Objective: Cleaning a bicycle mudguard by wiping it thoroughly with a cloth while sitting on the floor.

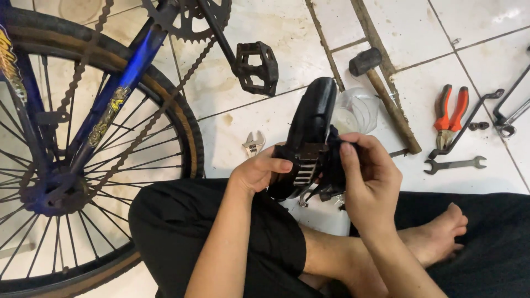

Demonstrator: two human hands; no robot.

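Sitting over the lap, underside up, is a black bike saddle (310,124), with both hands closed on it: left hand (258,172) pinches the rail side, right hand (369,177) grips the back with a dark rag (335,160). Behind it on the tiled floor (276,33) lie a hammer (383,94), orange pliers (450,115), a spanner (454,164) and a small adjustable wrench (253,144). The blue bike's wheel (83,165) stands at left.

— How are the arms lying?
— Both forearms are reaching forward over the crossed legs, wrists bent inward.
— And the hands?
— The left hand (258,172) is gripping with curled fingers; the right hand (369,177) is pinching, thumb and fingertips pressing together.
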